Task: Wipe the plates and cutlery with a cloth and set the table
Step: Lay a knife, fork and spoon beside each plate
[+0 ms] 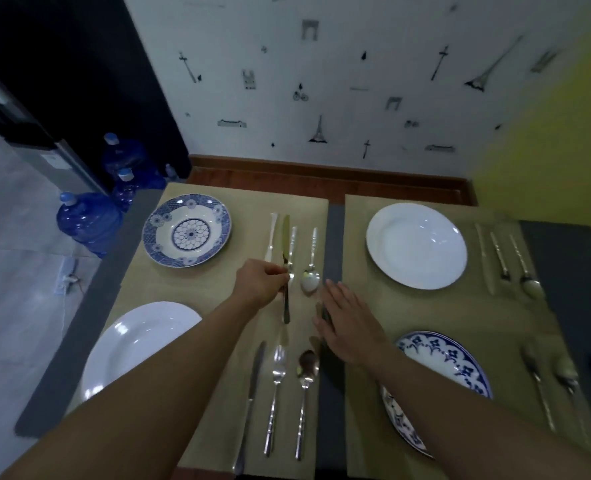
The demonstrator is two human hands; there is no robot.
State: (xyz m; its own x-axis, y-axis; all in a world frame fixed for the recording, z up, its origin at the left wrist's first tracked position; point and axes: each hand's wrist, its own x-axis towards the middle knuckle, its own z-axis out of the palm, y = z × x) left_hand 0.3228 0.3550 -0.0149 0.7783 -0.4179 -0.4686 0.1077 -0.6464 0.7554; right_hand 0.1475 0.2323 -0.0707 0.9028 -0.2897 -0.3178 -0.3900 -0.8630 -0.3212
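The left hand (262, 282) pinches a knife (286, 237) near its middle, blade pointing toward the wall and handle toward the person. The knife sits over the far half of the left placemat (183, 285), between a pale-handled piece (271, 237) and a fork (293, 244), partly overlapping the fork; whether it touches the mat cannot be told. A spoon (310, 273) lies just right of the fork. The right hand (351, 329) is flat, palm down, fingers straight and holding nothing, over the inner edge of that mat and the dark strip of table (333, 237) between the 2 mats; contact with the surface cannot be judged. 4 plates are laid: a blue patterned plate (187, 230) at far left, a white plate (417, 245) at far right, a second white plate (138, 344) at near left and a second patterned plate (441, 368) at near right, partly hidden by the right forearm. Beside the near left plate lie a near knife (252, 393), near fork (275, 393) and near spoon (305, 393), side by side. The right placemat (425, 313) holds 3 pieces (501, 261) by its far plate and 2 blurred pieces (538, 382) by its near plate. Blue water bottles (89, 220) stand on the floor at left.
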